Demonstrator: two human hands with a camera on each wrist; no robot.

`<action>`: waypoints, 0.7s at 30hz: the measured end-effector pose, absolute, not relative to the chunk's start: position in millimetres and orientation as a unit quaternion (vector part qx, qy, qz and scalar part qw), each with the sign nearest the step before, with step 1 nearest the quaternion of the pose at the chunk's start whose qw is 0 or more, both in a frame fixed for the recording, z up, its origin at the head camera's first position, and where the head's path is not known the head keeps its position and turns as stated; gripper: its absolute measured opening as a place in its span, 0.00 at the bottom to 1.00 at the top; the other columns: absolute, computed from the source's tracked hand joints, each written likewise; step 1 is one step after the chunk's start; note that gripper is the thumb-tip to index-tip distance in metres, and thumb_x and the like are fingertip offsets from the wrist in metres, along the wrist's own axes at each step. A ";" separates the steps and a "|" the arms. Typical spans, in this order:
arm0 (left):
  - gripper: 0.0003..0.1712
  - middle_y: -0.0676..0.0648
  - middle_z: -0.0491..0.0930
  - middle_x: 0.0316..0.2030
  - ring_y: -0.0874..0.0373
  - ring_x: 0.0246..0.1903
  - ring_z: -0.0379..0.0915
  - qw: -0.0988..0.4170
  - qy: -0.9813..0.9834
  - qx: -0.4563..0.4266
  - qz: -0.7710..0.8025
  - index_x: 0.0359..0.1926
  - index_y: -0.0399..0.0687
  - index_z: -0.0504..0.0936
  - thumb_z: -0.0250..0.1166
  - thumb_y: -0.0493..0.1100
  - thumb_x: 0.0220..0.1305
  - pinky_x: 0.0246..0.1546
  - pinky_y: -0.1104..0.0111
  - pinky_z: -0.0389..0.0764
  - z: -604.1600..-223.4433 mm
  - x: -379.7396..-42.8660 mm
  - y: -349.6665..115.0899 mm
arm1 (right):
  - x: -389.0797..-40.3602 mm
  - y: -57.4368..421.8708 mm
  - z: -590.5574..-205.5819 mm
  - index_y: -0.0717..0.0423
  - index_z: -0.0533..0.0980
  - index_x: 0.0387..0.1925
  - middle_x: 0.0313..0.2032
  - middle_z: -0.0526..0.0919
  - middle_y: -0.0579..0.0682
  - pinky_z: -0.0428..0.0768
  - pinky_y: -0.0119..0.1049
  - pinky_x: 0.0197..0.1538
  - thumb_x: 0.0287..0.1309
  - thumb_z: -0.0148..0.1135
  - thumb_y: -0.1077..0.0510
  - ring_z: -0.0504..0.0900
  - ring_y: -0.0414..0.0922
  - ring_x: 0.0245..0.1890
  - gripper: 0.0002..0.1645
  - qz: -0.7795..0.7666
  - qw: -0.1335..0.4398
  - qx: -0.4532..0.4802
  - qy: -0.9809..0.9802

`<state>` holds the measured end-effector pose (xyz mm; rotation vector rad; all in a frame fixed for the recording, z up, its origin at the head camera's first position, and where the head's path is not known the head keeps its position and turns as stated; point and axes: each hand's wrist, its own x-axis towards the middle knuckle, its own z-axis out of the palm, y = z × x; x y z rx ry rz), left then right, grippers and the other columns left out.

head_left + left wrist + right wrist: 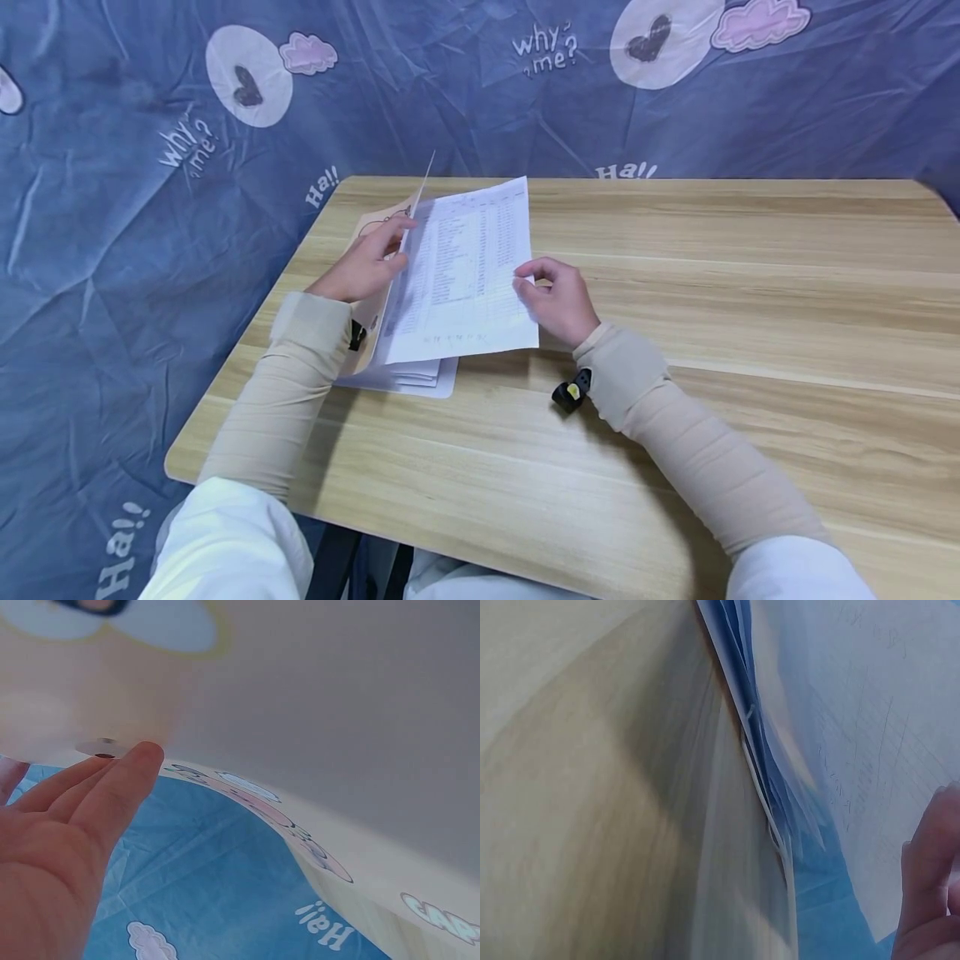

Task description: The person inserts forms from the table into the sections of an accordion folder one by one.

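My right hand point(558, 300) pinches the right edge of a printed paper sheet point(472, 275), lifted and tilted above the table. Rows of a table fill that sheet. The left hand point(367, 260) touches the raised cover of a folder point(375, 312), its fingers point(124, 784) fairly straight against it in the left wrist view. Cartoon drawings decorate the cover point(300, 742). Beneath the lifted sheet, more papers point(420, 372) lie in the folder. The right wrist view shows the stacked sheets edge-on, with the right fingers point(930, 859) beside the printed sheet point(877, 750).
The wooden table point(720, 333) extends far to the right of the folder. A blue cloth point(450, 92) with cartoon prints hangs behind and along the left side. A small black device point(572, 392) is worn at the right wrist.
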<state>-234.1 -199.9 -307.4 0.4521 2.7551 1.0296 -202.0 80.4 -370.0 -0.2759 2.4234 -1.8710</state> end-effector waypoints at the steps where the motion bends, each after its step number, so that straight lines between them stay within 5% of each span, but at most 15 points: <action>1: 0.28 0.36 0.60 0.65 0.43 0.61 0.62 0.083 0.922 0.154 0.345 0.67 0.43 0.59 0.46 0.34 0.65 0.58 0.53 0.65 -307.4 -234.2 -199.9 | -202.1 78.8 -370.4 0.59 0.78 0.45 0.44 0.77 0.55 0.72 0.30 0.23 0.62 0.58 0.58 0.73 0.39 0.17 0.12 -0.609 0.035 -0.091 0.787; 6: 0.27 0.35 0.63 0.61 0.45 0.54 0.66 0.079 0.924 0.159 0.340 0.66 0.42 0.60 0.45 0.33 0.65 0.52 0.56 0.67 -306.2 -234.1 -199.2 | -202.8 71.1 -371.7 0.59 0.78 0.45 0.45 0.78 0.55 0.75 0.31 0.27 0.61 0.58 0.58 0.76 0.40 0.19 0.12 -0.610 0.039 -0.097 0.785; 14: 0.27 0.34 0.60 0.64 0.43 0.61 0.62 0.076 0.928 0.157 0.329 0.66 0.42 0.60 0.46 0.34 0.64 0.59 0.50 0.64 -303.6 -233.6 -197.6 | -204.5 54.9 -374.5 0.59 0.78 0.45 0.43 0.78 0.55 0.71 0.30 0.22 0.60 0.59 0.59 0.69 0.37 0.14 0.12 -0.617 0.041 -0.103 0.779; 21: 0.28 0.37 0.58 0.66 0.42 0.65 0.58 0.076 0.931 0.154 0.322 0.66 0.42 0.60 0.47 0.33 0.64 0.62 0.52 0.62 -303.1 -234.8 -196.0 | -205.9 40.4 -377.1 0.60 0.78 0.43 0.43 0.79 0.55 0.78 0.32 0.30 0.59 0.60 0.60 0.81 0.43 0.27 0.11 -0.614 0.028 -0.105 0.782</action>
